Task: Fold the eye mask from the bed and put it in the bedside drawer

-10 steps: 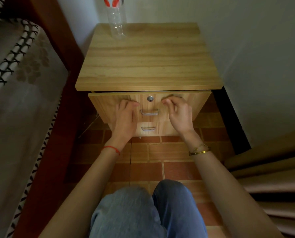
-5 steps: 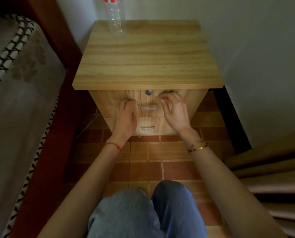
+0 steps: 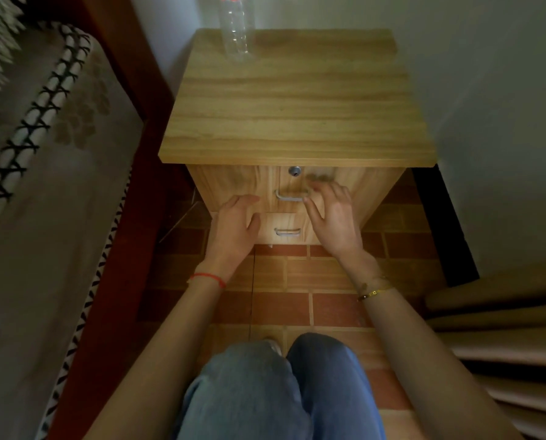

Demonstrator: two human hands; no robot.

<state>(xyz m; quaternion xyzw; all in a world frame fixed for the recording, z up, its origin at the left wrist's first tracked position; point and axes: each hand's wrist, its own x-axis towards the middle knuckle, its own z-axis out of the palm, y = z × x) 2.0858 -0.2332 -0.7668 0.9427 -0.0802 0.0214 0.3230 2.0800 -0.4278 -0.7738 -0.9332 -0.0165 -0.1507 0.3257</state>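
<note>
The bed (image 3: 36, 217) lies left of a wooden bedside cabinet (image 3: 290, 100) carrying a clear plastic bottle (image 3: 235, 30). Its top drawer (image 3: 249, 185) sits flush, closed. Both hands hover before the drawer fronts: left hand (image 3: 235, 227) flat, grip spread; right hand (image 3: 335, 217) fingers splayed, holding nothing. The eye mask is out of sight.

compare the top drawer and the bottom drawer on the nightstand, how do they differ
The top drawer has a round metal lock above its handle; the bottom drawer shows none. The top drawer's front is taller, and the bottom drawer's shows only as a shallow strip near the floor. The right hand hovers by the top drawer's handle, while the bottom drawer's handle sits clear between both hands. Both are shut, light wood, with curved metal handles.
</note>
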